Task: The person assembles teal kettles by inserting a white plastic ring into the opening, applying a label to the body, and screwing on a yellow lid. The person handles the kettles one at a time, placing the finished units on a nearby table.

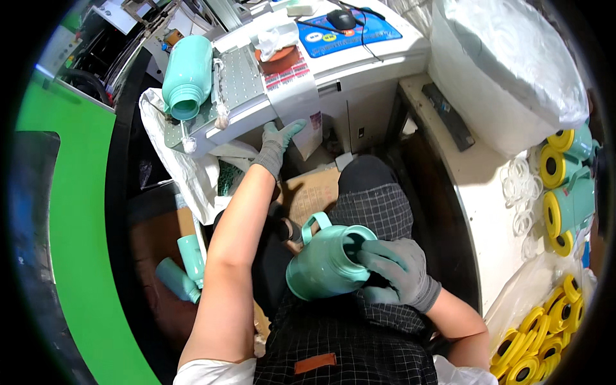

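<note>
Now the right hand, in a grey glove, is holding the mint-green jug at its mouth, fingers curling over the rim and thumb lying lower along the outside; how far the fingertips are going in, I cannot tell. The jug is lying tilted over the lap, just left of that hand, its mouth facing the fingers and its handle pointing away from the body.

The left hand, also gloved, is stretching out ahead of the jug, thumb and fingers spread apart, beside the hanging label strip at the worktable's front edge; whether it is touching the strip, I cannot tell.

Beyond and to the left of that hand, a second mint-green vessel is lying on a perforated plate. Straight beyond the hand, a reddish-brown bowl-like piece is sitting on the strip. Well to the right of the right hand, white rings are lying near yellow-ended jugs, and yellow-and-black pieces are filling a clear bag nearer the body.
</note>
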Demonstrator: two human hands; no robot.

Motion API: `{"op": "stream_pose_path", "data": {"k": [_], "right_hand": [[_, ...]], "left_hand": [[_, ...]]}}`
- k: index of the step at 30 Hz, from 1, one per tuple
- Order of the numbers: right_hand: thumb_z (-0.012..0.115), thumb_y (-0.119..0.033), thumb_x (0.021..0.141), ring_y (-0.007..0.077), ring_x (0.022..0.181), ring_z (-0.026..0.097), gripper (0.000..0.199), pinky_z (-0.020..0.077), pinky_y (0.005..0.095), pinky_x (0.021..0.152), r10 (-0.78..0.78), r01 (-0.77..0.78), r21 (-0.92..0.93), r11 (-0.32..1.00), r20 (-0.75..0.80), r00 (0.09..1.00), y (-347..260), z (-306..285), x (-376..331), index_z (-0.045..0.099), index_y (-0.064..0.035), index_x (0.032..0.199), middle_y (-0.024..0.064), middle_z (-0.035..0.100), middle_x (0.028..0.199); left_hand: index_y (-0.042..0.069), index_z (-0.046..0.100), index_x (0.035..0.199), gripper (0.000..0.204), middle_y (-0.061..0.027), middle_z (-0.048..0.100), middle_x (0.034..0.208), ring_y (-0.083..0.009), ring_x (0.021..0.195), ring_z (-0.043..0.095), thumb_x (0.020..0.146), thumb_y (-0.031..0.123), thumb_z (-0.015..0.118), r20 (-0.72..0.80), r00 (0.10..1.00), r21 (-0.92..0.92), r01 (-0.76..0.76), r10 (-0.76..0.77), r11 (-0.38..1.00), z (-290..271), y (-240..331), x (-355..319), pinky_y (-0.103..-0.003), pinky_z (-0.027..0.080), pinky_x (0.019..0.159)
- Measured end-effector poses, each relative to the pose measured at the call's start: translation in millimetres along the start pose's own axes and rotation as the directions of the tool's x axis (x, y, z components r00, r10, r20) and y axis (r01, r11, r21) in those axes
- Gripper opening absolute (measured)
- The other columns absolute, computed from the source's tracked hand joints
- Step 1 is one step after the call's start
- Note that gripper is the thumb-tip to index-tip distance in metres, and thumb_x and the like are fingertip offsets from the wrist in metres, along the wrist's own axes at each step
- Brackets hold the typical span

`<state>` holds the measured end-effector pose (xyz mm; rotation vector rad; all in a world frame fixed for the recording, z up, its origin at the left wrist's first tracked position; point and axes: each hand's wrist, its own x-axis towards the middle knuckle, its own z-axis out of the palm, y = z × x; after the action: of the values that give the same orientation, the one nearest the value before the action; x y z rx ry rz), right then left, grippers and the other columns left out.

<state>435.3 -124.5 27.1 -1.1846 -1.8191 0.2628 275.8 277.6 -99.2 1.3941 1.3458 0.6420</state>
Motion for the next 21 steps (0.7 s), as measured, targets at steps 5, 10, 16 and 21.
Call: {"op": "stream_pose_path", "data": {"k": [5, 10, 16, 21], "right_hand": [[0.060, -0.005, 0.097, 0.0209, 0.101, 0.067, 0.022, 0.0531, 0.0326, 0.090, 0.572, -0.442, 0.403, 0.801, -0.301, 0.763, 21, -14, 36, 0.066, 0.0032, 0.116, 0.0151, 0.069, 0.111], [0.069, -0.013, 0.096, 0.0100, 0.086, 0.065, 0.053, 0.0547, 0.0241, 0.079, 0.719, -0.494, 0.714, 0.495, -0.018, 0.695, 105, 14, 115, 0.051, 0.0043, 0.143, 0.0087, 0.068, 0.103], [0.065, -0.009, 0.098, 0.0154, 0.098, 0.068, 0.038, 0.0562, 0.0305, 0.089, 0.674, -0.534, 0.824, 0.190, 0.286, 0.681, 152, 50, 141, 0.059, 0.0046, 0.134, 0.0091, 0.070, 0.114], [0.064, -0.003, 0.095, 0.0137, 0.097, 0.067, 0.034, 0.0548, 0.0274, 0.091, 0.689, -0.442, 0.880, 0.173, 0.212, 0.693, 154, 68, 136, 0.063, 0.0059, 0.128, 0.0101, 0.070, 0.112]], "left_hand": [[-0.004, 0.061, 0.138, 0.051, -0.0126, 0.071, 0.125, -0.0195, 0.114, 0.066, 0.093, 0.015, 0.074, 0.381, 0.901, -0.415, -0.035, 0.208, 0.909, 10, 39, -79, -0.035, 0.050, 0.104], [-0.006, 0.056, 0.139, 0.051, -0.0127, 0.066, 0.127, -0.0200, 0.114, 0.064, 0.095, 0.017, 0.068, 0.489, 0.830, -0.571, 0.072, 0.269, 0.818, -8, 64, -149, -0.034, 0.051, 0.102], [0.004, 0.062, 0.122, 0.049, -0.0109, 0.059, 0.131, -0.0269, 0.118, 0.059, 0.086, 0.032, 0.080, -0.110, 0.767, 0.064, -0.629, 0.632, 0.775, 11, 73, -154, -0.045, 0.047, 0.105], [0.014, 0.071, 0.102, 0.029, -0.0037, 0.065, 0.115, -0.0311, 0.119, 0.057, 0.078, 0.030, 0.081, 0.145, 0.376, 0.738, -0.657, 0.915, 0.153, 19, 100, -140, -0.056, 0.036, 0.112]]}}
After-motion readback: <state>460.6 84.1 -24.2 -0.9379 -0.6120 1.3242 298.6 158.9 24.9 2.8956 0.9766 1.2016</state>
